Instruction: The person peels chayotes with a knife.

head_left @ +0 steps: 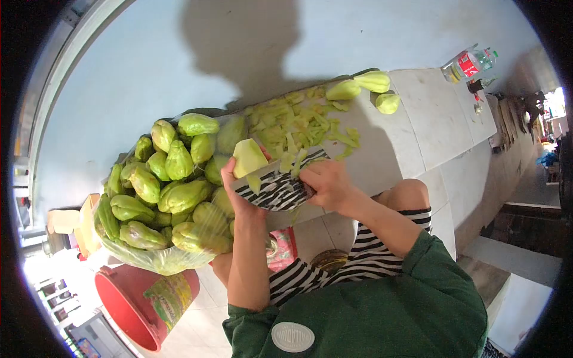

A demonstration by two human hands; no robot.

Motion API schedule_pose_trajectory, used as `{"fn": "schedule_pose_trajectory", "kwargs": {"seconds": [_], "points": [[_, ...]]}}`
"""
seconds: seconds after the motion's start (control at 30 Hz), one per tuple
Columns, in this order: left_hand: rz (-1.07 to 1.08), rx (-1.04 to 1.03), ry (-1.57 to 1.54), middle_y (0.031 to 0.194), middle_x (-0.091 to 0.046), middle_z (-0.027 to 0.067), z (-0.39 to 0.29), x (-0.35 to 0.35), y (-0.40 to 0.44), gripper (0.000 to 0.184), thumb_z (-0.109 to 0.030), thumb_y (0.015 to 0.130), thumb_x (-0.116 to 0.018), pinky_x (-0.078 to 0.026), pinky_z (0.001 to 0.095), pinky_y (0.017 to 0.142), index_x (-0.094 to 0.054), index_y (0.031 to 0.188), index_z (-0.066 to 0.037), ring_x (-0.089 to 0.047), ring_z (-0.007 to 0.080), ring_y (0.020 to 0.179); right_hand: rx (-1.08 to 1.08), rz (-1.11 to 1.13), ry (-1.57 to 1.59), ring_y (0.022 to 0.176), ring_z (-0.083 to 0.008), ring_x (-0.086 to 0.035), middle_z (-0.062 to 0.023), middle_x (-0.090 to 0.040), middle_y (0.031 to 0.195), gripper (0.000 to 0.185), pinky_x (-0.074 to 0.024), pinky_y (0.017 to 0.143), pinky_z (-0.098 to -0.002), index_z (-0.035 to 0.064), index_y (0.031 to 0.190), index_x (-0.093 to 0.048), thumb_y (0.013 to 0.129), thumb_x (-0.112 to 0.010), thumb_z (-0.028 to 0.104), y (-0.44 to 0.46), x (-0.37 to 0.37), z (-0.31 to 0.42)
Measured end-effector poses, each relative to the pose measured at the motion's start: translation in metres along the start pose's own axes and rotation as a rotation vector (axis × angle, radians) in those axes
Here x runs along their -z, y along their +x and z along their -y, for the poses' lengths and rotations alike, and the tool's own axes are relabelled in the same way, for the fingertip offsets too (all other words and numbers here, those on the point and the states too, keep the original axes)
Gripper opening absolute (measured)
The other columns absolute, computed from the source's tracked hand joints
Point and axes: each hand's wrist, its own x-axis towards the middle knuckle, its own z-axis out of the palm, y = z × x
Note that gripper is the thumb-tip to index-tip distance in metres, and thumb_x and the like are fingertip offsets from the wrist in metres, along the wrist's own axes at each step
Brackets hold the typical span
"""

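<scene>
My left hand (242,200) is wrapped round a peeled, pale green chayote (249,157). My right hand (329,184) grips a broad cleaver (273,188), its shiny blade mirroring black and white stripes. The blade lies against or very close to the chayote's lower side, with bits of peel stuck to it; the handle is hidden in my fist. Beyond the hands, loose green peels (289,122) cover part of a tiled ledge (412,113). Three peeled chayotes, one of them this chayote (343,90), rest at the ledge's far side.
A clear plastic bag (170,261) full of unpeeled chayotes (179,160) stands left of my hands. Below it is a red bucket (122,298). A plastic bottle (468,64) stands by the wall at the upper right. Between my legs is a pink packet (282,249).
</scene>
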Motion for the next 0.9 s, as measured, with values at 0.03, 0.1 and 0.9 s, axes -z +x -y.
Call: {"fn": "schedule_pose_trajectory", "kwargs": {"seconds": [0.03,0.1,0.9], "points": [[0.000,0.000,0.000,0.104,-0.064,0.0170,0.000,0.001,0.000,0.045,-0.038,0.089,-0.045,-0.050,0.0432,0.087,-0.058,0.113,-0.002,-0.061,0.0282,0.096,0.022,-0.015,0.018,0.066,-0.0322,-0.060,-0.0080,-0.059,0.067,0.028,-0.0463,0.057,-0.0435,0.0093,0.075,-0.053,0.057,-0.071,0.021,0.000,0.001,0.001],[-0.005,0.010,0.015,0.104,-0.064,0.0169,0.001,-0.001,0.000,0.047,-0.039,0.088,-0.045,-0.050,0.0439,0.085,-0.057,0.114,-0.001,-0.061,0.0290,0.094,0.040,-0.032,0.033,0.066,-0.0325,-0.060,-0.0083,-0.058,0.067,0.028,-0.0462,0.057,-0.0436,0.0091,0.075,-0.053,0.057,-0.071,0.021,-0.002,0.002,-0.001],[-0.097,0.061,0.038,0.106,-0.062,0.0144,0.003,-0.012,-0.009,0.049,-0.040,0.085,-0.049,-0.049,0.0386,0.082,-0.054,0.116,-0.002,-0.059,0.0262,0.096,-0.097,0.128,0.097,0.066,-0.0347,-0.062,-0.0111,-0.062,0.069,0.022,-0.0475,0.057,-0.0455,0.0083,0.079,-0.057,0.066,-0.071,0.020,0.000,0.015,-0.001]]}}
